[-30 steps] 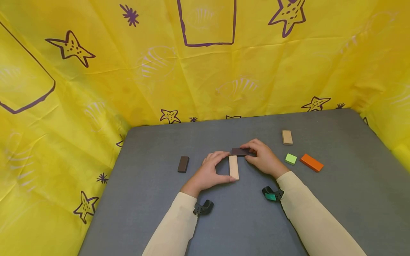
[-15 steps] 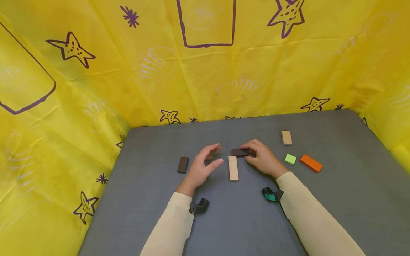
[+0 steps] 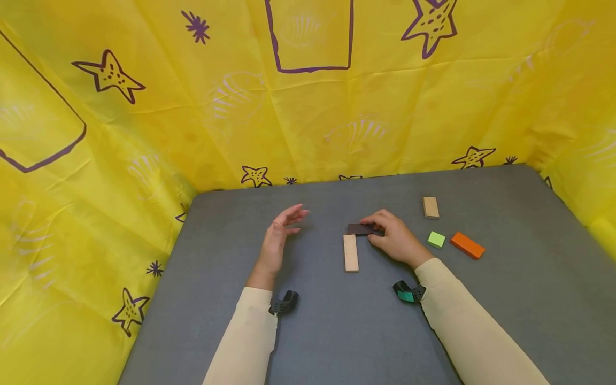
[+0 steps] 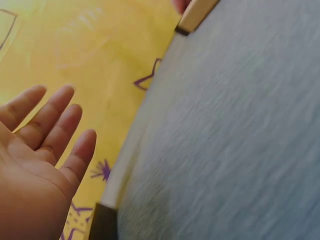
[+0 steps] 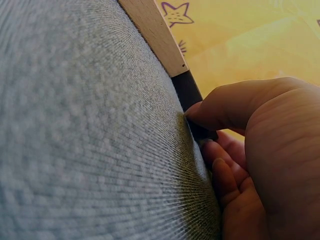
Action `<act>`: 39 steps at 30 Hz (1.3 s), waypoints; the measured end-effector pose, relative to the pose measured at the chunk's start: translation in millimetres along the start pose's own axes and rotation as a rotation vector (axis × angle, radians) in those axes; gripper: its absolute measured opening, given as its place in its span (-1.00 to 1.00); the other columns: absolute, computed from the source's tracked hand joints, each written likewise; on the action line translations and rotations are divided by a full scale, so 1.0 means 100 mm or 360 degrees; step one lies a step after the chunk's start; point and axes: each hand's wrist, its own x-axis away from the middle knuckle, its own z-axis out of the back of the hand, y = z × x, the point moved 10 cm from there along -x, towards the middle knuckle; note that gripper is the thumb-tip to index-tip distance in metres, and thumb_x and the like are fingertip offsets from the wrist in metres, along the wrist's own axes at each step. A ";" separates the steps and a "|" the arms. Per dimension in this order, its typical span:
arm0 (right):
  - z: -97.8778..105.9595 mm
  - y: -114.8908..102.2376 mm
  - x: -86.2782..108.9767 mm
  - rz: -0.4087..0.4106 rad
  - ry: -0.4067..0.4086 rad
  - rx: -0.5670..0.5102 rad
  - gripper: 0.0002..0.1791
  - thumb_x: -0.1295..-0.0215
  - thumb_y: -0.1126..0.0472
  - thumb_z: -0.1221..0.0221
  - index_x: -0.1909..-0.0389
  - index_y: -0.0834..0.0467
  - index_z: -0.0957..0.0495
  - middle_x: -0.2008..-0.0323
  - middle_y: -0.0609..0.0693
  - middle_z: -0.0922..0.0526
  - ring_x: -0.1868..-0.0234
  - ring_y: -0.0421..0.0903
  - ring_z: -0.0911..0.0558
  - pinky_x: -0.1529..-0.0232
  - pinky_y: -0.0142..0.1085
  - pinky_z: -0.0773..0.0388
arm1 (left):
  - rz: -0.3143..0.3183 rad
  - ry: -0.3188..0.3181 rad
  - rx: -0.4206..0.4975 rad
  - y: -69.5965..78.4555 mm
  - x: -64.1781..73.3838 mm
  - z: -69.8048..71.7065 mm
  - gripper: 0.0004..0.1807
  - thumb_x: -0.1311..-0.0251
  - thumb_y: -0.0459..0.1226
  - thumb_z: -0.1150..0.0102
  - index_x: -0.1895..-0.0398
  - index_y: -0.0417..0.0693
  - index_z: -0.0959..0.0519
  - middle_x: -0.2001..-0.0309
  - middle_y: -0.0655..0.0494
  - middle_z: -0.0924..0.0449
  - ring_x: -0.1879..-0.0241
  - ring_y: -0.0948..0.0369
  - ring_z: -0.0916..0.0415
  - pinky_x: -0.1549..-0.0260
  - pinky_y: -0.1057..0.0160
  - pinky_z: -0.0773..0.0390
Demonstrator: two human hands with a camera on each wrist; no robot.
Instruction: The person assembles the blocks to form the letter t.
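Note:
My right hand (image 3: 397, 238) pinches a dark brown wooden block (image 3: 357, 229) between thumb and fingers, flat on the grey table. Against its near edge, by the left end, lies a pale wooden block (image 3: 351, 253) pointing toward me; the two form a corner. In the right wrist view the pale block (image 5: 157, 37) meets the dark block (image 5: 187, 90) under the thumb. My left hand (image 3: 275, 243) holds nothing, its fingers extended. It hides a second dark block in the head view; that dark block (image 4: 103, 222) shows beside the hand (image 4: 40, 165) in the left wrist view.
Right of my right hand lie a small lime-green block (image 3: 436, 239), an orange block (image 3: 468, 245) and, farther back, a tan block (image 3: 431, 207). A yellow patterned cloth (image 3: 308, 123) hangs behind and at both sides of the grey table (image 3: 332, 331).
My left hand has let go of the pale block and moved left, over the second dark block. My right hand stays on its dark block.

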 end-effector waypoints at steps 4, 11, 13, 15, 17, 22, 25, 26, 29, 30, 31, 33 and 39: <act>0.00 0.01 0.00 -0.0004 0.0002 0.0004 -0.59 -0.42 0.42 -0.36 -0.26 0.19 -0.72 -0.06 0.08 -0.61 -0.02 0.08 -0.54 -0.06 0.03 -0.48 | 0.0016 0.0056 0.0016 -0.01 0.02 0.16 0.08 -0.64 0.39 0.48 -0.51 -0.50 -0.36 -0.35 -0.39 -0.53 -0.31 -0.46 -0.38 -0.13 -0.31 -0.42; 0.00 0.02 0.01 -0.0005 -0.0002 -0.0005 -0.59 -0.43 0.42 -0.35 -0.26 0.20 -0.72 -0.07 0.09 -0.61 -0.02 0.10 -0.54 -0.07 0.04 -0.48 | 0.0089 0.0133 -0.0082 -0.12 0.10 0.40 0.03 -0.69 0.33 0.49 -0.47 -0.50 -0.42 -0.29 -0.40 -0.60 -0.25 -0.37 -0.51 -0.10 -0.33 -0.39; 0.00 0.03 0.01 -0.0010 -0.0004 -0.0005 -0.59 -0.43 0.42 -0.35 -0.27 0.20 -0.72 -0.07 0.09 -0.61 -0.03 0.09 -0.54 -0.08 0.04 -0.48 | 0.0103 0.0119 -0.0131 -0.16 0.12 0.42 -0.04 -0.73 0.26 0.51 -0.46 -0.47 -0.46 -0.26 -0.38 -0.63 -0.24 -0.34 -0.55 -0.13 -0.31 -0.40; 0.00 0.03 0.01 -0.0015 -0.0006 -0.0005 -0.59 -0.43 0.42 -0.35 -0.27 0.19 -0.72 -0.08 0.08 -0.61 -0.04 0.09 -0.55 -0.09 0.04 -0.48 | 0.0117 0.0091 -0.0181 -0.20 0.15 0.44 -0.14 -0.78 0.15 0.53 -0.43 -0.41 -0.52 -0.21 -0.34 -0.68 -0.23 -0.29 -0.58 -0.22 -0.26 -0.39; 0.00 0.03 0.01 -0.0016 -0.0007 -0.0007 -0.59 -0.44 0.42 -0.34 -0.27 0.20 -0.71 -0.09 0.08 -0.61 -0.05 0.09 -0.55 -0.10 0.04 -0.48 | 0.0129 0.0051 -0.0225 -0.24 0.18 0.44 -0.23 -0.82 0.02 0.54 -0.39 -0.37 -0.58 -0.13 -0.28 -0.74 -0.26 -0.24 -0.57 -0.32 -0.17 -0.34; 0.00 0.00 0.01 -0.0007 -0.0010 -0.0015 -0.59 -0.44 0.41 -0.34 -0.27 0.21 -0.71 -0.10 0.10 -0.61 -0.05 0.11 -0.56 -0.11 0.06 -0.49 | 0.0207 -0.0006 -0.0342 -0.33 0.22 0.49 -0.36 -0.83 -0.18 0.46 -0.26 -0.27 -0.72 0.11 -0.13 -0.82 -0.30 -0.07 -0.56 -0.47 0.04 -0.17; 0.00 -0.01 0.01 -0.0002 -0.0011 -0.0012 -0.59 -0.44 0.41 -0.34 -0.27 0.21 -0.71 -0.10 0.10 -0.61 -0.05 0.11 -0.56 -0.11 0.05 -0.49 | 0.0320 0.0025 -0.0382 -0.39 0.24 0.57 -0.38 -0.83 -0.17 0.33 -0.05 -0.27 -0.81 0.09 -0.10 -0.83 -0.30 -0.01 -0.57 -0.47 0.05 -0.19; 0.00 0.00 0.01 -0.0002 -0.0009 -0.0013 -0.59 -0.44 0.41 -0.34 -0.27 0.21 -0.71 -0.09 0.09 -0.61 -0.04 0.11 -0.56 -0.10 0.05 -0.49 | 0.0361 0.0040 -0.0386 -0.40 0.26 0.61 -0.40 -0.83 -0.15 0.27 -0.01 -0.26 -0.83 0.10 -0.09 -0.83 -0.30 0.02 -0.57 -0.47 0.04 -0.22; -0.01 0.01 0.01 -0.0001 -0.0007 -0.0015 -0.59 -0.44 0.41 -0.34 -0.27 0.20 -0.72 -0.09 0.09 -0.61 -0.03 0.10 -0.56 -0.09 0.04 -0.49 | 0.0471 0.0082 -0.0418 -0.43 0.32 0.73 -0.48 -0.77 -0.15 0.08 0.11 -0.26 -0.85 0.01 -0.06 -0.82 -0.29 0.08 -0.58 -0.43 0.07 -0.29; -0.02 0.01 0.01 -0.0001 -0.0008 -0.0018 -0.59 -0.44 0.41 -0.34 -0.27 0.20 -0.72 -0.08 0.09 -0.61 -0.03 0.10 -0.56 -0.09 0.04 -0.49 | 0.0500 0.0089 -0.0425 -0.44 0.35 0.77 -0.56 -0.74 -0.22 0.03 0.06 -0.27 -0.84 0.02 -0.09 -0.82 -0.27 0.05 -0.59 -0.39 0.10 -0.33; -0.02 0.01 0.01 0.0000 -0.0009 -0.0019 -0.59 -0.44 0.41 -0.34 -0.27 0.20 -0.72 -0.08 0.09 -0.61 -0.03 0.10 -0.56 -0.09 0.04 -0.49 | 0.0525 0.0095 -0.0429 -0.45 0.38 0.81 -0.62 -0.71 -0.30 0.01 0.00 -0.30 -0.82 0.04 -0.13 -0.81 -0.26 0.01 -0.60 -0.34 0.15 -0.37; -0.02 0.01 0.01 0.0002 -0.0010 -0.0022 -0.60 -0.44 0.40 -0.34 -0.27 0.20 -0.72 -0.09 0.08 -0.61 -0.04 0.09 -0.56 -0.09 0.04 -0.50 | 0.0570 0.0089 -0.0459 -0.46 0.43 0.89 -0.66 -0.59 -0.47 0.03 -0.10 -0.34 -0.77 0.03 -0.20 -0.80 -0.23 -0.07 -0.60 -0.20 0.26 -0.40; 0.00 0.00 0.02 -0.0003 -0.0008 -0.0027 -0.60 -0.45 0.40 -0.34 -0.27 0.20 -0.71 -0.10 0.09 -0.61 -0.05 0.11 -0.57 -0.12 0.06 -0.50 | 0.0693 0.0029 -0.0623 -0.51 0.55 1.04 -0.45 -0.25 -0.65 -0.02 -0.25 -0.25 -0.73 -0.06 -0.17 -0.77 -0.25 -0.13 -0.51 -0.15 0.17 -0.36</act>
